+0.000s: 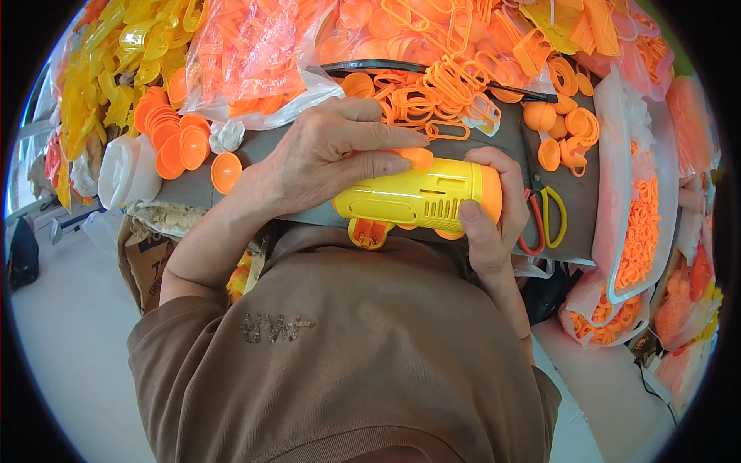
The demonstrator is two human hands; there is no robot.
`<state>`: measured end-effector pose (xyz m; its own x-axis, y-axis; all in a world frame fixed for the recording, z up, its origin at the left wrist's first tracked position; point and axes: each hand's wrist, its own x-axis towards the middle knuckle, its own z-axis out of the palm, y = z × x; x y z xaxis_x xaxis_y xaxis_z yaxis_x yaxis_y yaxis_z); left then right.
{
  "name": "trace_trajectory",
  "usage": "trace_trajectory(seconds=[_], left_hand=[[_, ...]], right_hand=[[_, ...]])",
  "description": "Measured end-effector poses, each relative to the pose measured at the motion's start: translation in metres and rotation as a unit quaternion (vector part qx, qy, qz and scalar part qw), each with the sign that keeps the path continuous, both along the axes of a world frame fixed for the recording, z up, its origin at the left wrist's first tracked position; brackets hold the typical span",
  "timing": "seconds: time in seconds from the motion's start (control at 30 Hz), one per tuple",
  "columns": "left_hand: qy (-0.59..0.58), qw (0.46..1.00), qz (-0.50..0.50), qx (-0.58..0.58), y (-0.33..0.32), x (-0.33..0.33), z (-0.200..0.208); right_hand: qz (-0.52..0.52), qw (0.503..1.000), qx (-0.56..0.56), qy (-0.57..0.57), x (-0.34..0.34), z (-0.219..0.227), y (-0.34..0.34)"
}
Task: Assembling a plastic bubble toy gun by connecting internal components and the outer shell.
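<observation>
A yellow plastic toy body (405, 197), roughly cylindrical and with slotted vents, lies sideways before my chest. My right hand (494, 208) grips its right end, where an orange ring-like cap (490, 193) shows between thumb and fingers. On its upper side, my left hand (332, 150) pinches a small orange plastic part (418, 157) between thumb and index finger, touching the body. An orange hinged-looking piece (369, 232) juts from the underside at the left. The body's left end is partly covered by my left hand.
Orange oval loops (440, 96) heap up just beyond my hands. Orange round cups (193, 147) and yellow parts (108, 69) lie to the left. Scissors (546, 216) with red and yellow handles rest at the right, beside a long bin (606, 185) of small orange rings. A bagged orange pile (255, 46) stands behind.
</observation>
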<state>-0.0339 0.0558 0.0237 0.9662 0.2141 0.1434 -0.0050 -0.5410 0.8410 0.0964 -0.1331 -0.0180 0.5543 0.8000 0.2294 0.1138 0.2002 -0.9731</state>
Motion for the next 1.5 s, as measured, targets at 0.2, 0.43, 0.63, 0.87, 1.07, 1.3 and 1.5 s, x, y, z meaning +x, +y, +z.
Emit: trace_trajectory(seconds=[0.2,0.43,0.63,0.87,1.07,1.3,1.5], left_hand=[[0.002,0.994,-0.052,0.100,0.004,0.002,0.001],[-0.009,0.986,-0.052,0.160,-0.014,0.000,0.002],[-0.014,0.967,-0.003,0.255,-0.033,-0.003,-0.013],[-0.014,0.978,-0.020,0.206,-0.030,-0.003,-0.031],[-0.027,0.987,-0.028,0.157,-0.015,0.005,-0.035],[0.001,1.000,-0.024,0.014,-0.011,-0.008,-0.028],[-0.053,0.998,0.016,-0.034,-0.009,0.000,-0.025]], right_hand=[[-0.007,1.000,0.000,-0.027,-0.001,0.001,0.003],[-0.030,0.999,-0.002,-0.015,-0.003,-0.004,0.003],[-0.061,0.998,0.000,-0.034,-0.004,-0.013,0.002],[-0.061,0.996,-0.028,-0.054,-0.003,-0.021,0.003],[-0.058,0.992,-0.112,-0.009,0.007,-0.018,-0.001],[-0.082,0.993,-0.066,0.061,0.007,-0.025,-0.007],[-0.076,0.995,-0.029,0.063,0.016,-0.018,0.004]])
